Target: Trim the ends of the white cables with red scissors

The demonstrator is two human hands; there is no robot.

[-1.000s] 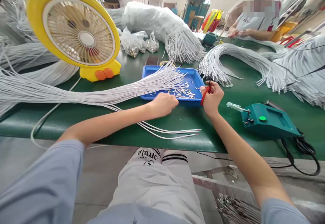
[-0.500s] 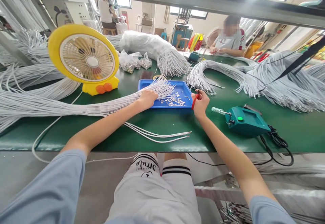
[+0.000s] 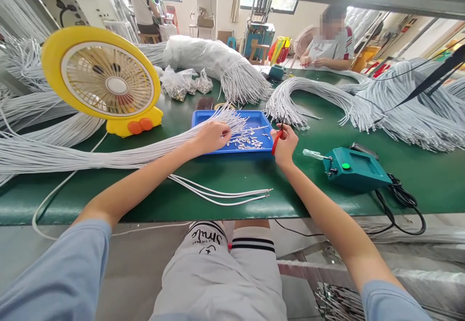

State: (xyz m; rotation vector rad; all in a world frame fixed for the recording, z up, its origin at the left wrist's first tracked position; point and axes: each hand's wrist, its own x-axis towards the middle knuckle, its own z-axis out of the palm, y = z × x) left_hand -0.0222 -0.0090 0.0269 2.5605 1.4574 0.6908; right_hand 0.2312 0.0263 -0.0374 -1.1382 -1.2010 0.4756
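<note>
My left hand (image 3: 210, 136) is closed on one white wire (image 3: 250, 129) drawn from the long wire bundle (image 3: 109, 149), and the wire's tip sticks out to the right over the blue tray (image 3: 232, 117). My right hand (image 3: 286, 142) grips red-handled pliers (image 3: 276, 140) at the tray's right edge, close to that tip. Small metal terminals (image 3: 247, 141) lie scattered in the tray. Three separate wires (image 3: 225, 194) rest on the green table near its front edge.
A yellow desk fan (image 3: 105, 81) stands at the left. A teal device (image 3: 354, 169) with a black cable sits to my right. More wire bundles (image 3: 327, 93) and bags of parts (image 3: 185, 83) lie behind. Another person (image 3: 329, 47) works at the far side.
The view rose and then settled. My left hand moved from the tray's front to the bundle end and pulled one wire out towards the pliers. My right hand stayed by the tray.
</note>
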